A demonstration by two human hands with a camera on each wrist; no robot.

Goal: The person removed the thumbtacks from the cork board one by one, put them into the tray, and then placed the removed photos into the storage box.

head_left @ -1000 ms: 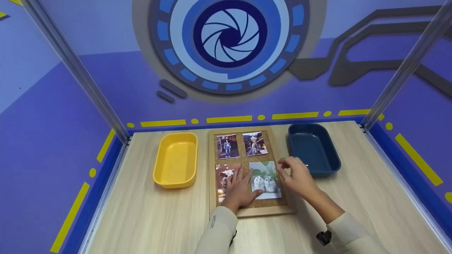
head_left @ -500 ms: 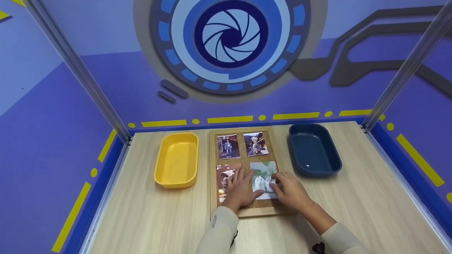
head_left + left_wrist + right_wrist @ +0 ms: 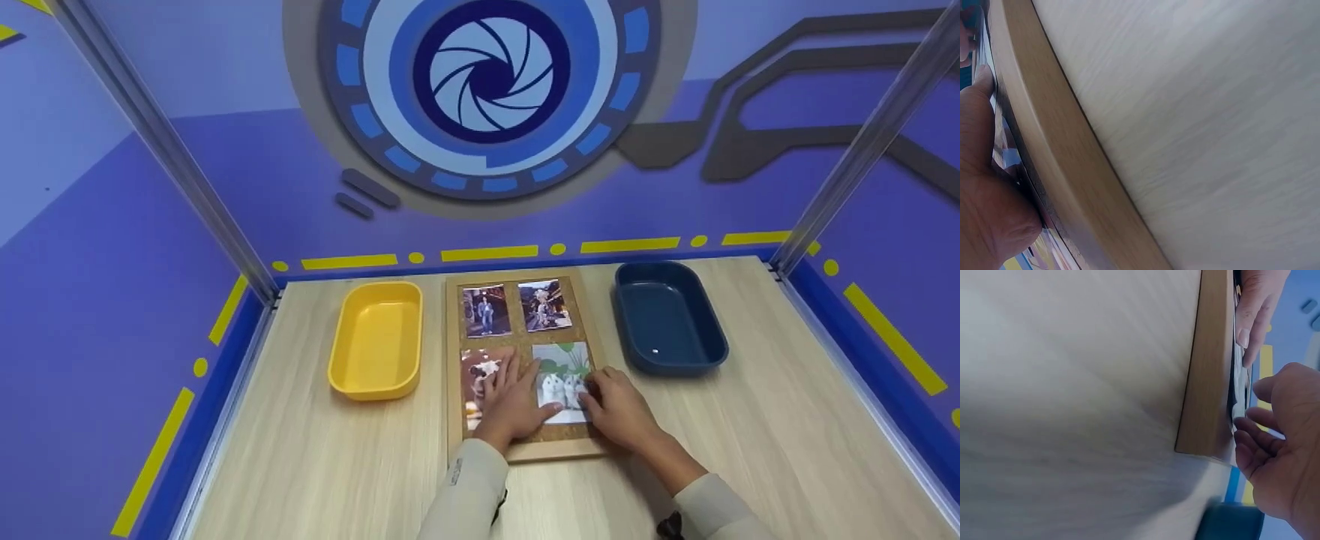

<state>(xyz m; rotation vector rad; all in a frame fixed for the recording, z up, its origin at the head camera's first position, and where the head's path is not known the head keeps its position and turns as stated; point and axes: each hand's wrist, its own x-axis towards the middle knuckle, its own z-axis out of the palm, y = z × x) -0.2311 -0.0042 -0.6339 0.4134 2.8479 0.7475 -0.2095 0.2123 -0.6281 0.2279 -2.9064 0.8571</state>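
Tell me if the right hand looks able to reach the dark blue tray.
Likely yes: the right hand is over the right side of the corkboard, the dark blue tray sits to its right, and nothing visible blocks the way.

A small three-sided booth, enclosed like a workstation; whether it stands in a lab or an exhibition hall cannot be told. Blue-and-purple printed panels form the back wall (image 3: pixel 225 172), left wall (image 3: pixel 82 315) and right wall (image 3: pixel 889 262), with a large camera-shutter emblem (image 3: pixel 491 79) and yellow dashes (image 3: pixel 489 253). Metal posts (image 3: pixel 166 155) mark the corners around a pale wood-grain desk (image 3: pixel 322 465).
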